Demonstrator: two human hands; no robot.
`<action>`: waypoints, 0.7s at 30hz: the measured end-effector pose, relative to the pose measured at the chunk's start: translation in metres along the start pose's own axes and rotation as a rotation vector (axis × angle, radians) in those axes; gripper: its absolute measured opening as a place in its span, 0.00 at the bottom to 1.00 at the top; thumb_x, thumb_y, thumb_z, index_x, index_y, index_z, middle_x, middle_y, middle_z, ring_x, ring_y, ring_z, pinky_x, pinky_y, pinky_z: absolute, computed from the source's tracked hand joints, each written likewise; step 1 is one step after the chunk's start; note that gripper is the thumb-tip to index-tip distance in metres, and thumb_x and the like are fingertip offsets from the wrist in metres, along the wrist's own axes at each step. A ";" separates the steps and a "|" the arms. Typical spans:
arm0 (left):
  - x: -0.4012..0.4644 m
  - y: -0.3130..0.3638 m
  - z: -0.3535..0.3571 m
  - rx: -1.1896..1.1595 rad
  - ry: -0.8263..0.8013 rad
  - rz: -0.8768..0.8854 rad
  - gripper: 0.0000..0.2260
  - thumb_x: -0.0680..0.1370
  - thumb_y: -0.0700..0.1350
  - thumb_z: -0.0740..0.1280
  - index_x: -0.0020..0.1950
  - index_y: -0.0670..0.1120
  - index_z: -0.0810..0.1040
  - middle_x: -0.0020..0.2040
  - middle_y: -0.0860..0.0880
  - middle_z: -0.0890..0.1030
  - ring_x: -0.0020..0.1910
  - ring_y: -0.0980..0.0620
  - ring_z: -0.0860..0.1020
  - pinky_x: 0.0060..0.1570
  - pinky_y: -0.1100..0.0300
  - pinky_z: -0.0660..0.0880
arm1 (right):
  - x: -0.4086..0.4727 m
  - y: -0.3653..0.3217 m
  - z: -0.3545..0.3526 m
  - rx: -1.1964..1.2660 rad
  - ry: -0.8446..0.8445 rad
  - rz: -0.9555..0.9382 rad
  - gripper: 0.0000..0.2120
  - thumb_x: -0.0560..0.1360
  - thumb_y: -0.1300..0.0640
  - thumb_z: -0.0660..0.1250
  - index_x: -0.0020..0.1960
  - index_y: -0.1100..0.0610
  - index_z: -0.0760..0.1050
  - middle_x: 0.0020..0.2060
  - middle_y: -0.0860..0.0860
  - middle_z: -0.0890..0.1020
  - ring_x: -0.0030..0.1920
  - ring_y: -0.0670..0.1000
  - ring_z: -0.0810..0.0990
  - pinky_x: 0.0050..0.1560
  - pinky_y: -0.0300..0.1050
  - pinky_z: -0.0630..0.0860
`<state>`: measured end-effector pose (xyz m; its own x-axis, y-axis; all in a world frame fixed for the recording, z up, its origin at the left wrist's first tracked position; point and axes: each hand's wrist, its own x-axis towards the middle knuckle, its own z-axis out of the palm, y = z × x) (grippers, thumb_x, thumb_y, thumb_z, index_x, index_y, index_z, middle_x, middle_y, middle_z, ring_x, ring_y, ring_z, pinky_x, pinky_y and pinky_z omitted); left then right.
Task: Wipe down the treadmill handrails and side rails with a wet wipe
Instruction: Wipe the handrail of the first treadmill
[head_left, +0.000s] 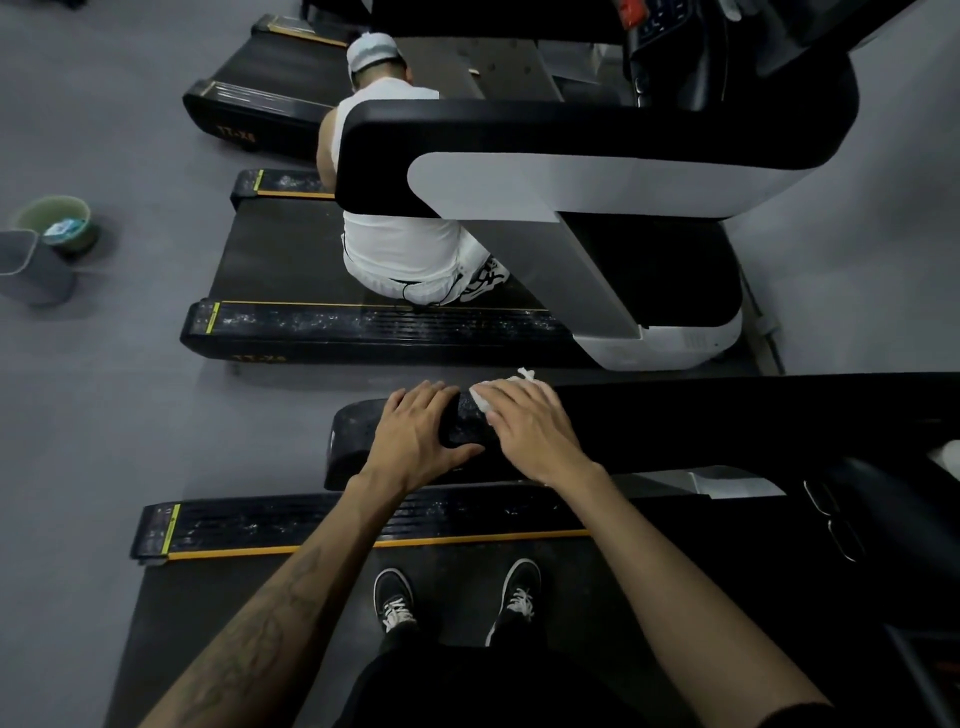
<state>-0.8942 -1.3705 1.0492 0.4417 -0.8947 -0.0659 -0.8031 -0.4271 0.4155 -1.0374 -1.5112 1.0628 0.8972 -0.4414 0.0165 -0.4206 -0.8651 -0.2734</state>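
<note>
A black padded handrail (675, 421) of the treadmill I stand on runs across the middle of the view, its rounded end at the left. My left hand (415, 436) grips that handrail near its end, fingers over the top and thumb on the near side. My right hand (524, 421) lies just to the right of it and presses a white wet wipe (488, 392) flat onto the rail's top; a corner of the wipe sticks out past the fingers. Below, the dusty black side rail (311, 522) with a yellow stripe lies beside the belt.
A person in white crouches on the neighbouring treadmill (291, 332), behind its grey and black handrail arm (571, 171). A green bucket (57, 221) and a grey bin (31, 265) stand on the grey floor at left. My two black shoes (457, 603) stand on the belt.
</note>
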 end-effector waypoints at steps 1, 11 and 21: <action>0.000 0.001 -0.001 0.003 -0.001 -0.002 0.40 0.73 0.68 0.70 0.79 0.48 0.67 0.77 0.47 0.70 0.79 0.47 0.64 0.79 0.48 0.54 | -0.006 0.007 -0.002 0.003 0.021 -0.005 0.23 0.81 0.48 0.52 0.74 0.49 0.72 0.68 0.46 0.77 0.69 0.51 0.72 0.74 0.51 0.60; -0.002 0.005 -0.004 0.004 0.000 -0.022 0.40 0.73 0.67 0.71 0.79 0.48 0.67 0.78 0.47 0.69 0.79 0.47 0.63 0.79 0.49 0.53 | 0.024 -0.017 -0.004 -0.161 -0.080 0.265 0.21 0.86 0.48 0.50 0.64 0.54 0.78 0.60 0.54 0.81 0.63 0.57 0.77 0.70 0.54 0.61; 0.002 -0.002 -0.009 0.057 -0.011 0.059 0.41 0.72 0.71 0.67 0.77 0.48 0.68 0.75 0.47 0.73 0.74 0.47 0.70 0.75 0.50 0.62 | -0.018 0.020 -0.008 0.036 0.047 0.037 0.20 0.84 0.50 0.57 0.75 0.47 0.70 0.67 0.46 0.74 0.71 0.49 0.67 0.79 0.53 0.50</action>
<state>-0.8880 -1.3697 1.0565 0.3892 -0.9196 -0.0529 -0.8490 -0.3804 0.3667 -1.0630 -1.5220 1.0653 0.8732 -0.4846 0.0510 -0.4476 -0.8391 -0.3092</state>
